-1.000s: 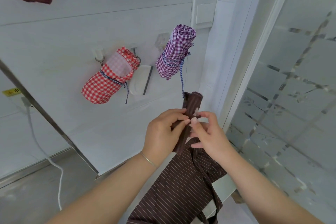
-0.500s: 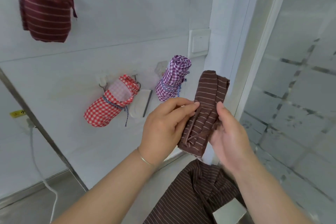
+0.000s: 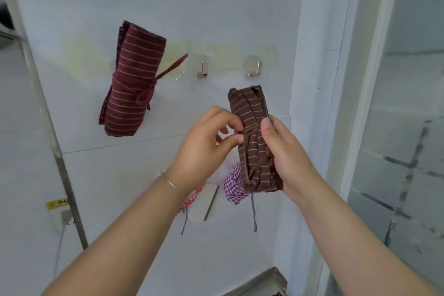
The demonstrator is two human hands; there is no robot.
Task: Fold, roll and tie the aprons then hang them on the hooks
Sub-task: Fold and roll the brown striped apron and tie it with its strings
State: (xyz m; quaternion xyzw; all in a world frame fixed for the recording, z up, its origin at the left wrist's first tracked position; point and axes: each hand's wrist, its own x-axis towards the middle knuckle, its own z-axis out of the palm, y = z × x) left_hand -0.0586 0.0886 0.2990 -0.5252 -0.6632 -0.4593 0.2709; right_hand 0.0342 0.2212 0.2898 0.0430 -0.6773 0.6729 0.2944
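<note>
A rolled brown striped apron (image 3: pixel 254 142) stands upright in front of the white wall, tied round with its own cord. My right hand (image 3: pixel 286 154) grips its right side and lower end. My left hand (image 3: pixel 206 144) pinches the cord at the roll's left side between thumb and forefinger. Above the roll, two bare metal hooks (image 3: pixel 204 68) (image 3: pixel 255 68) are stuck to the wall. A rolled, tied maroon striped apron (image 3: pixel 132 81) hangs at the upper left. Behind my hands hang a purple checked roll (image 3: pixel 231 185) and a red checked roll (image 3: pixel 192 196), both mostly hidden.
A metal pole (image 3: pixel 55 149) slants down the left side. A white soap holder (image 3: pixel 204 202) is fixed to the wall below my hands. A frosted glass door (image 3: pixel 403 127) and its white frame fill the right. A metal corner (image 3: pixel 269 281) shows at the bottom edge.
Both hands have lifted the brown roll up the wall toward the upper hooks, and the view has tilted up. The loose brown cloth below is out of sight. My left fingers now pinch the cord.
</note>
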